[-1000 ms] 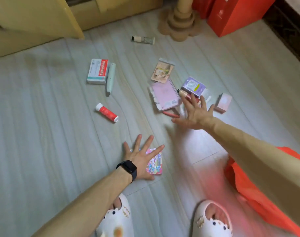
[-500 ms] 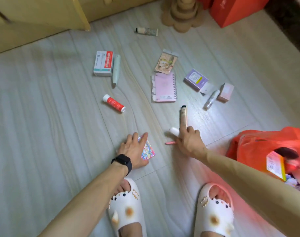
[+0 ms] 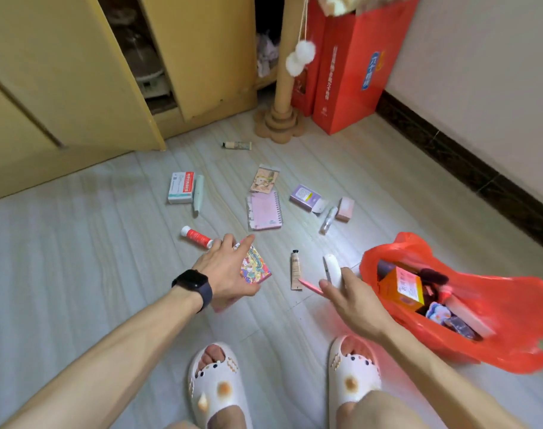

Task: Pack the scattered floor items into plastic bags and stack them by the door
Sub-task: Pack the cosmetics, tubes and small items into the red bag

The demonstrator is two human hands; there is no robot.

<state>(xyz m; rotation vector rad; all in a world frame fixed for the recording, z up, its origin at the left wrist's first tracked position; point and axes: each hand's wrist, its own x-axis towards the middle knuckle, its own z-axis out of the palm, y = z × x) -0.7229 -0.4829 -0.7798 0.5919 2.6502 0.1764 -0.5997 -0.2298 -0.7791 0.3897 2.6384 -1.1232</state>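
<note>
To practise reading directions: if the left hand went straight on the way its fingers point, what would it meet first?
Probably the pink spiral notebook: the left hand, gripping a colourful packet, points towards it, though the hand's height is unclear.

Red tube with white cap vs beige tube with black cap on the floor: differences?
The red tube with white cap is a round cylinder lying diagonally; the beige tube with black cap flattens to a crimped end and points almost straight away from the person. Both lie on the floor, not bagged.
</note>
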